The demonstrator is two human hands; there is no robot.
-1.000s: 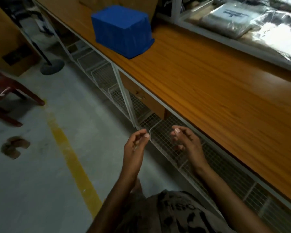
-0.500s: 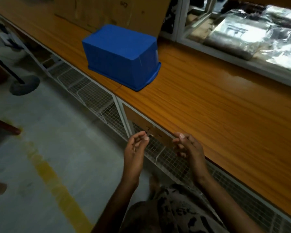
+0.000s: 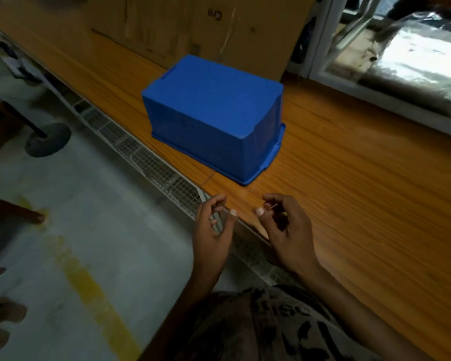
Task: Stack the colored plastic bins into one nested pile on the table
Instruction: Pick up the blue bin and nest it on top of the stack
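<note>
Wooden table [image 3: 349,194] runs diagonally across the view, its near edge above a grey concrete floor [image 3: 63,204] with a worn yellow line [image 3: 89,282]. Both hands hover at that edge, empty, fingers loosely curled and parted: the left hand [image 3: 212,230] just off the table, the right hand [image 3: 288,230] over the wood. Beyond them, near but untouched, a blue bin [image 3: 214,113] sits upside down on the table, rim against the surface. Behind it a cardboard box [image 3: 193,27] leans upright. Wire mesh shelving [image 3: 151,162] shows below the table edge.

A cardboard box [image 3: 201,29] leans beside silvery plastic bags [image 3: 414,58].
</note>
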